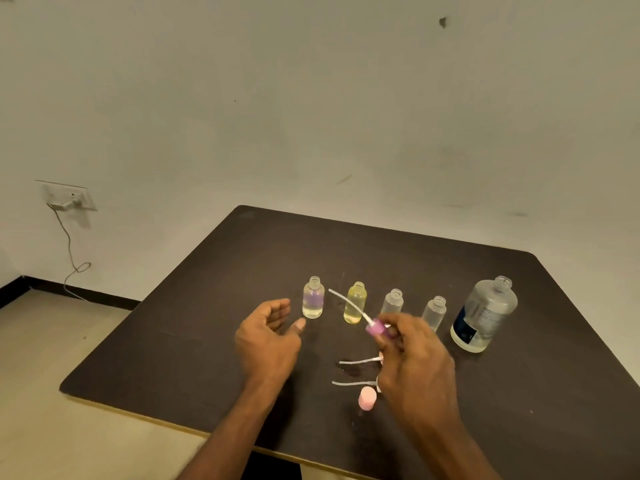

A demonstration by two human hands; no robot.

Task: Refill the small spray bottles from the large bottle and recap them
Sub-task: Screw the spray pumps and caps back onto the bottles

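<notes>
The dark table (214, 306) carries everything in front of me. Biggest on it is the large bottle (485, 315), standing uncapped at the right end of the row, clear, with pale liquid low in its base; it has a dark label patch and a panel of grey print, too blurred for me to read. To its left stand four small bottles in a line, all upright with open threaded necks: the leftmost bottle (313, 299) holds clear liquid nearly to the shoulder with a faint purple tint through it; the yellow bottle (355, 303) holds yellowish liquid, deepest in colour at the bottom; the third bottle (392, 302) and fourth bottle (435, 311) look clear, and I cannot tell how full they are. My right hand (415, 355) is raised in front of the third bottle, fingers curled, pinching a purple spray cap (375, 329) whose white dip tube (348, 304) slants up and left, crossing the yellow bottle. My left hand (270, 337) hovers just left of the leftmost bottle, fingers loosely curved, holding nothing. Near my right wrist stands a pink cap (367, 398), and two more dip tubes (356, 361) lie flat, their heads hidden behind my hand.
</notes>
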